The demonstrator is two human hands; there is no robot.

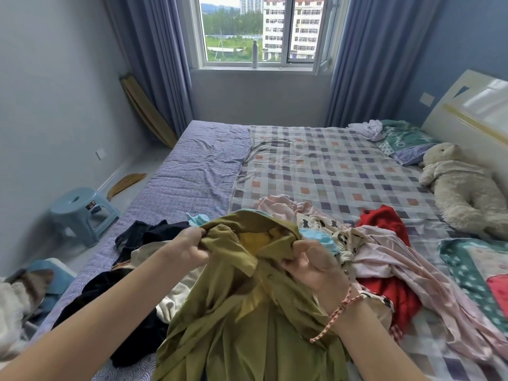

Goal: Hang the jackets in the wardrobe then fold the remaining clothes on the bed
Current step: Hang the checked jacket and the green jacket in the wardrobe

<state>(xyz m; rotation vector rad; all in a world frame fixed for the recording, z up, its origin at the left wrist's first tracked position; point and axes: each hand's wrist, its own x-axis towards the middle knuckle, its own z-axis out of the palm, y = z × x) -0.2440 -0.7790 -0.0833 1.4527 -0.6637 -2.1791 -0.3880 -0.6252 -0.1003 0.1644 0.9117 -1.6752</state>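
An olive-green jacket [247, 320] with a yellow inner label hangs lifted in front of me above the bed [330, 166]. My left hand [189, 247] grips its collar on the left side. On the right side my right hand [310, 261] pinches the collar, a braided cord on that wrist. Beneath and around the jacket lies a heap of clothes: a dark garment [145, 235], a cream piece [176, 298], a red garment [384, 221], a pink garment [398, 259] and a printed white one [319, 224].
A plush bear [461, 188] and pillows [406, 141] lie near the headboard at the right. A blue stool [79, 210] and a broom [123, 182] stand on the floor at the left. A cat [22, 292] sits at the lower left edge. The window [255, 31] is ahead.
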